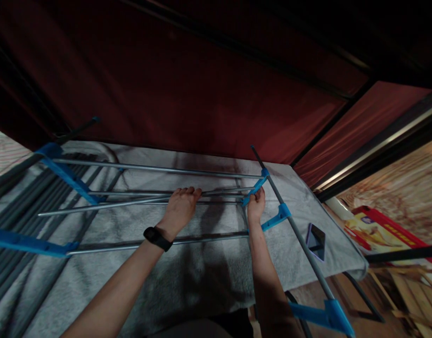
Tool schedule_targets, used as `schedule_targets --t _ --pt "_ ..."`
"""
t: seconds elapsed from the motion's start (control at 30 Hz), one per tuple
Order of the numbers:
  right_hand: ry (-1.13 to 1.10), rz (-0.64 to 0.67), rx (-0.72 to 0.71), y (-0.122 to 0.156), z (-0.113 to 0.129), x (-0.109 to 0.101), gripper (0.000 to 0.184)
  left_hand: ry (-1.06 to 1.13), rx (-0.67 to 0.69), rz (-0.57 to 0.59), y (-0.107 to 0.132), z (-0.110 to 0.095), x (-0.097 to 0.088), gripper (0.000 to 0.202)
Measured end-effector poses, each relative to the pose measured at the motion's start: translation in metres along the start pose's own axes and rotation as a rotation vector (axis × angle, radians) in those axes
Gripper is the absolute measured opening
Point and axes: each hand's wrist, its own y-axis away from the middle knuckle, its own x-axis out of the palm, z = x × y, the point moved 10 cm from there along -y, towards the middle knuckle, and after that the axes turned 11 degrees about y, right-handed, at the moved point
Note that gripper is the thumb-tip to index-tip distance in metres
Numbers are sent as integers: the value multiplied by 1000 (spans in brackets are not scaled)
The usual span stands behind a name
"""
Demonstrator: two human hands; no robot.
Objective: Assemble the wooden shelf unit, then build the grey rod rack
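Observation:
A rack frame of grey metal tubes and blue plastic brackets lies across the grey cloth. My left hand [182, 206], with a black band on its wrist, is closed round a thin metal rod [106, 205]. The rod's left end is loose and slants out past the left bracket [73, 180]. At the rod's other end, my right hand [256, 206] grips the right blue bracket [257, 185], thumb and fingers pressed on it. Other rods [159, 169] run between the left and right brackets. The right bracket sits on a grey upright tube [300, 234].
Several grey tubes [29, 202] lie bundled at the left on the grey cloth [208, 267]. A phone [316, 241] rests right of the frame. Dark red fabric [201, 103] hangs behind. A red and yellow box [381, 230] is at the far right, near wooden pieces [409, 291].

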Motion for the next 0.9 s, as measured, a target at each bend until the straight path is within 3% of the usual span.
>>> schedule_targets --t 0.4,0.9 --pt "-154 -111 35 0 -9 -5 63 -12 34 35 -19 9 -1 27" --pt "-214 -73 -13 3 -3 -10 60 -33 17 43 -15 7 3 25"
